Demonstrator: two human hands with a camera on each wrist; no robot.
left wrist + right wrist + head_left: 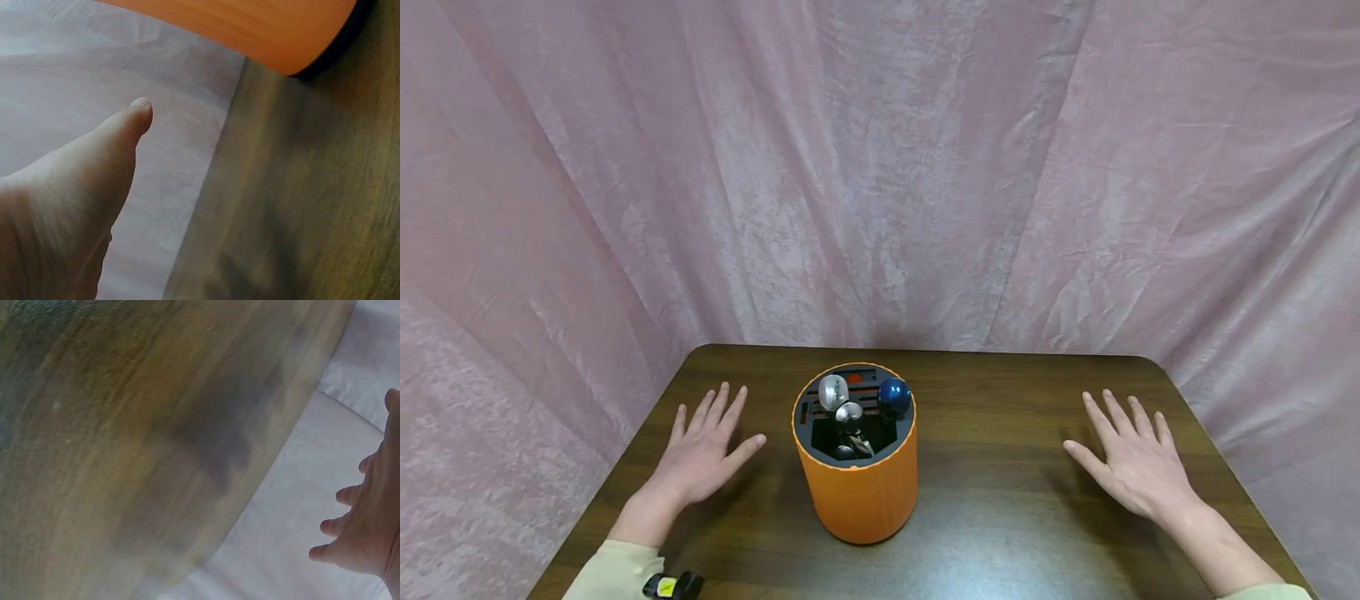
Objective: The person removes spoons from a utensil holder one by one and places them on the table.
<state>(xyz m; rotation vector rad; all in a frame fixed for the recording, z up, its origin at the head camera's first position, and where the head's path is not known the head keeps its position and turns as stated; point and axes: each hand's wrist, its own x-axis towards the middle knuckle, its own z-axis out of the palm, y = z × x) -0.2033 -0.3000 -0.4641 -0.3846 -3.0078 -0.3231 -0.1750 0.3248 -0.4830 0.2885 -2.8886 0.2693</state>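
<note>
An orange cylindrical holder point(865, 496) stands upright on the table, left of centre. Its dark slotted top point(805, 429) has a larger opening at the front. Rounded ends show there: a pale silvery one point(832, 392), a smaller shiny silver one point(849, 415) and a glossy blue ball point(894, 396). Whatever lies below them is hidden inside. To the left of the holder my left hand point(696, 458) is spread, thumb towards it, holding nothing. Far to the right, my right hand point(1138, 467) also has its fingers spread and holds nothing. Both hands cast shadows on the tabletop beneath.
The dark brown wooden table point(992, 467) has rounded far corners. Behind it and along both sides hangs a pink velvety curtain point(880, 183). A black band with a yellow label point(667, 587) sits at my left sleeve.
</note>
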